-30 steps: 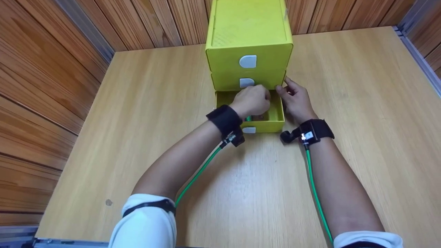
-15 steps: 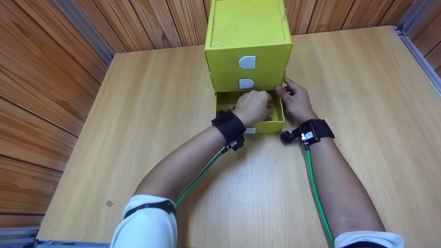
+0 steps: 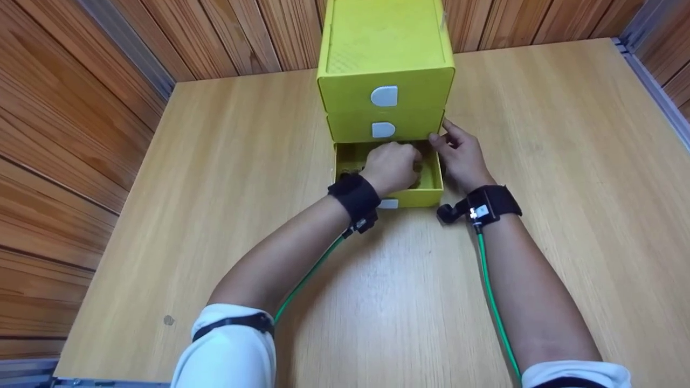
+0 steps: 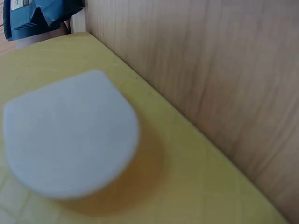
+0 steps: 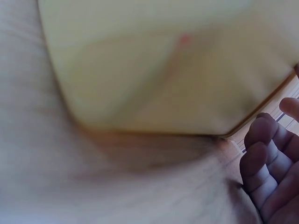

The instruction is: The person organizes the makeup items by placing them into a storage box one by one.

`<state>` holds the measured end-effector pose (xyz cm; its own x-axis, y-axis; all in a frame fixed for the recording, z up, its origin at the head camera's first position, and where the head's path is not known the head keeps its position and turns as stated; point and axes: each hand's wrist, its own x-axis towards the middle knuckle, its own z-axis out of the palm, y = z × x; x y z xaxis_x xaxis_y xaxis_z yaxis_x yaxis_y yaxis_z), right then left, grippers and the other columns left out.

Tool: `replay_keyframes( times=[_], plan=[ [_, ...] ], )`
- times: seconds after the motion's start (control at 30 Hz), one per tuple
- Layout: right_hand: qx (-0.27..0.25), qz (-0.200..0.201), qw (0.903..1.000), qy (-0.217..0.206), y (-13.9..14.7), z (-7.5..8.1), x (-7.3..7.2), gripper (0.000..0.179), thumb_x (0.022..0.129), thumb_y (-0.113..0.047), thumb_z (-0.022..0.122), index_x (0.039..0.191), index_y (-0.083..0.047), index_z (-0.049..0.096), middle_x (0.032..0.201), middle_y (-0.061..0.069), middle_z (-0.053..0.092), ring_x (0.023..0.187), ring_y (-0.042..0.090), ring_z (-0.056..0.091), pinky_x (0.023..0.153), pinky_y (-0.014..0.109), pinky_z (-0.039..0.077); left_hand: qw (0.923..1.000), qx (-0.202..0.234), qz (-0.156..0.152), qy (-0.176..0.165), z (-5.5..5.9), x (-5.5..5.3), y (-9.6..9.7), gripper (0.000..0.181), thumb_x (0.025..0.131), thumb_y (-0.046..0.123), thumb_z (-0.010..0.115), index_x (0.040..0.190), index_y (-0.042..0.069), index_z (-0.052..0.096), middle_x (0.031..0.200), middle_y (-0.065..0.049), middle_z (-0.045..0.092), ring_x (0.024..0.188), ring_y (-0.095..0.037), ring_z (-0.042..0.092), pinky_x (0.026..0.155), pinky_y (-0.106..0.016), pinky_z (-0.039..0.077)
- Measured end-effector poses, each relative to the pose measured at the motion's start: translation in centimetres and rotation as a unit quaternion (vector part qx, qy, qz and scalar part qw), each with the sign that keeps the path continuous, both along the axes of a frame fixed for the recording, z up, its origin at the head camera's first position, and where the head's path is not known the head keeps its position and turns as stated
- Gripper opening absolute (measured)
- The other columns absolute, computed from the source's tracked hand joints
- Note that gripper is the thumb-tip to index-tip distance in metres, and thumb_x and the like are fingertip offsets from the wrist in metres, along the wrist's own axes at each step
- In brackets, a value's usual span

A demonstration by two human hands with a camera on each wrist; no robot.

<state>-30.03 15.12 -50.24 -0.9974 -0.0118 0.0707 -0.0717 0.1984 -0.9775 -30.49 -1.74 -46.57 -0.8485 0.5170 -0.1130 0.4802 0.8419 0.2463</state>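
A yellow drawer cabinet [image 3: 385, 91] stands at the back of the table, its bottom drawer [image 3: 426, 198] pulled out. My left hand [image 3: 391, 167] reaches down into this drawer with bent fingers; the fingertips are hidden, and I cannot tell whether they hold anything. Small dark items [image 3: 350, 173] show in the drawer left of the hand. My right hand [image 3: 463, 156] rests against the cabinet's lower right corner, thumb by the front edge and index finger along the side. In the right wrist view its loosely bent fingers [image 5: 257, 161] lie beside the yellow wall.
White tabs mark the drawer fronts, such as the top tab [image 3: 385, 96] and, large in the left wrist view, the bottom tab [image 4: 70, 135]. Both wrists wear black camera straps with green cables [image 3: 488, 280]. Wooden panels [image 3: 242, 35] stand behind the table [image 3: 259, 161].
My left hand has shifted slightly toward me and lower inside the bottom drawer, uncovering small dark items on its left. The right hand keeps its place at the cabinet's corner.
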Motion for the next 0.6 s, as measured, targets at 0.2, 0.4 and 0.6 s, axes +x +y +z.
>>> replay_keyframes(
  times=[0.2, 0.4, 0.6],
  plan=[
    [-0.001, -0.001, 1.0000, 0.000, 0.04, -0.13, 0.13, 0.059, 0.094, -0.037, 0.065, 0.146, -0.016, 0.045, 0.087, 0.007, 0.055, 0.071, 0.013, 0.047, 0.049, 0.020, 0.039, 0.9998, -0.009, 0.001, -0.018, 0.04, 0.05, -0.31, 0.013, 0.084, 0.024, 0.071, 0.096, 0.022, 0.075, 0.087, 0.004, 0.068, 0.082, -0.017, 0.061, 0.064, -0.036, 0.051],
    [0.007, 0.002, 1.0000, -0.002, -0.09, -0.38, 0.22, 0.061, 0.094, -0.036, 0.064, 0.146, -0.012, 0.043, 0.088, 0.006, 0.054, 0.079, 0.015, 0.047, 0.055, 0.021, 0.039, 0.9994, -0.008, 0.004, -0.035, -0.19, 0.20, -0.64, 0.009, 0.079, 0.022, 0.075, 0.087, 0.019, 0.072, 0.083, 0.003, 0.065, 0.081, -0.017, 0.059, 0.064, -0.034, 0.050],
    [0.004, 0.000, 0.9998, 0.019, 0.09, -0.31, -0.07, 0.058, 0.096, -0.031, 0.064, 0.145, -0.008, 0.045, 0.086, 0.004, 0.053, 0.078, 0.014, 0.047, 0.057, 0.021, 0.039, 0.9989, -0.008, 0.003, -0.047, -0.03, -0.05, -0.53, 0.012, 0.078, 0.023, 0.078, 0.080, 0.018, 0.068, 0.083, 0.003, 0.064, 0.083, -0.016, 0.058, 0.064, -0.033, 0.049]
  ],
)
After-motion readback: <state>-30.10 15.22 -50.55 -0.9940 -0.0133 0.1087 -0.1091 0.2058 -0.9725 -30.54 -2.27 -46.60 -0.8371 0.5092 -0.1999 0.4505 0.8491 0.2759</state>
